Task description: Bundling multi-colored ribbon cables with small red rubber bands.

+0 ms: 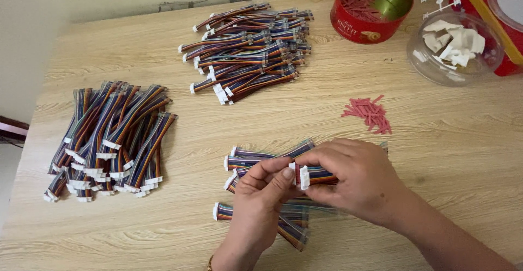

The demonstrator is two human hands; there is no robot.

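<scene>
Nearest the camera, the left hand (260, 194) and the right hand (348, 181) meet over the wooden table (447, 156). Both close on one folded ribbon cable bundle (316, 175): the right fingers wrap round its striped body, and the left thumb and forefinger pinch at its white connector ends (301, 175). The bundle is many-coloured, with red, orange, blue and purple wires side by side, and is held just above a small loose heap of cables (256, 159) lying under the hands.

To the left lies a big pile of flat cables (109, 140), connectors toward the near edge. Beyond the hands sits a small scatter of red ties (369, 113). Farther back a second pile (248, 50) of bound bundles lies across the table.

At the far right, a clear round tub (419, 58) holds white plastic pieces, and a red round tin (354, 28) stands open with red ties inside against its shiny wall.
</scene>
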